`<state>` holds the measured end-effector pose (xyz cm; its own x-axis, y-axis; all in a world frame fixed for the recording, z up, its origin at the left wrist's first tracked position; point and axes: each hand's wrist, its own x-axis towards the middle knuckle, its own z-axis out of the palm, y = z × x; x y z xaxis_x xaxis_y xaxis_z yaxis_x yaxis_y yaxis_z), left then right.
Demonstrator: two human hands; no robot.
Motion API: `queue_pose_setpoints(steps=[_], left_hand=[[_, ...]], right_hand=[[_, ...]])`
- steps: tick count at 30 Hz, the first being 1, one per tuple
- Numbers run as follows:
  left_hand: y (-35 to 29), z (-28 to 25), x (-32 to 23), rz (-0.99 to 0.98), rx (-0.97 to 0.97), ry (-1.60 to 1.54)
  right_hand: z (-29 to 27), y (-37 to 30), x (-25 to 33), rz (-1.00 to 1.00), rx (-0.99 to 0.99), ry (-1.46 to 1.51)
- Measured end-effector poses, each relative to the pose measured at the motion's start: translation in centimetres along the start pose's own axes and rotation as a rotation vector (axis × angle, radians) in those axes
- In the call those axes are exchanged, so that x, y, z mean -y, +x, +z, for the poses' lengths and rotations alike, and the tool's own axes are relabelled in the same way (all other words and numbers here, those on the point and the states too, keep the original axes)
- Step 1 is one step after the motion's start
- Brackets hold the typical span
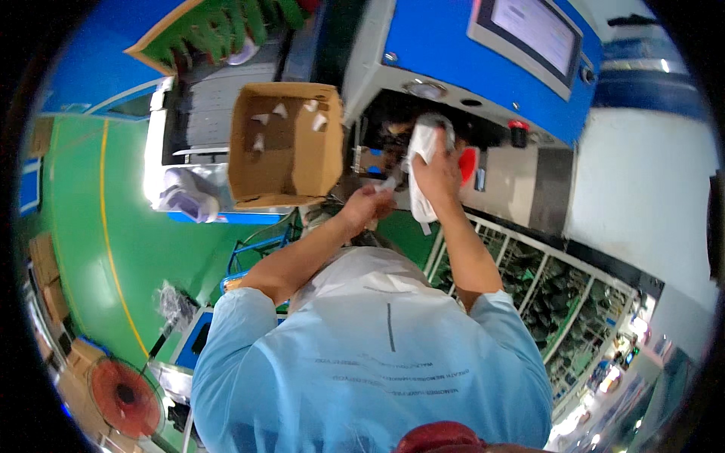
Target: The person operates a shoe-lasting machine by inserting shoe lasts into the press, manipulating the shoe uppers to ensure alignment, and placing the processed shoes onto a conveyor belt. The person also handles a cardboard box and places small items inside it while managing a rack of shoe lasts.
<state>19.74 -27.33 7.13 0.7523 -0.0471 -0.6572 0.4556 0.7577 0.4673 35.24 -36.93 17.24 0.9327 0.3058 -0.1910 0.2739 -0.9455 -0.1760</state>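
Note:
My right hand (439, 180) is closed around a white shoe upper (420, 202), held upright at the open front of a blue and white machine (453, 45). Its grey upper end reaches the machine's dark recess. Just to the left, my left hand (366, 207) pinches a small white piece (387, 185) between its fingertips. The two hands are apart. Beside my left hand stands an open cardboard box (245, 177) with several small white pieces (279, 111) scattered on its bottom.
A white and lavender shoe (189, 198) lies left of the box. A red button (519, 134) and a screen (532, 32) sit on the machine. White rails (529, 279) run at the right over dark items. A red fan (125, 394) stands lower left on the green floor (83, 226).

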Motion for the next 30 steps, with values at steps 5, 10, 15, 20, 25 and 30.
queue_pose_setpoints(steps=[5,10,15,20,25,30], left_hand=[[-6.0,-3.2,-4.5,0.125,-0.084,0.067],[-7.2,-5.5,-6.6,-0.028,-0.395,0.165],[-5.6,-2.4,-5.4,-0.113,-0.071,0.335],[-6.8,3.0,-5.0,-0.351,0.205,0.216],[-5.9,2.1,-1.2,-0.687,0.579,-0.15],[-6.6,1.4,-0.5,-0.589,0.218,0.287]], right_hand=[[1.5,-1.7,-0.9,-0.184,-0.271,-0.073],[1.8,-2.8,-0.9,-0.24,-0.402,0.044],[2.3,-7.0,-2.8,-0.296,-0.539,0.077],[0.4,-15.4,-4.6,-0.335,-0.45,0.082],[-4.7,-20.9,-6.1,-0.442,0.082,0.094],[1.0,-15.3,-8.8,0.404,0.238,1.374]])
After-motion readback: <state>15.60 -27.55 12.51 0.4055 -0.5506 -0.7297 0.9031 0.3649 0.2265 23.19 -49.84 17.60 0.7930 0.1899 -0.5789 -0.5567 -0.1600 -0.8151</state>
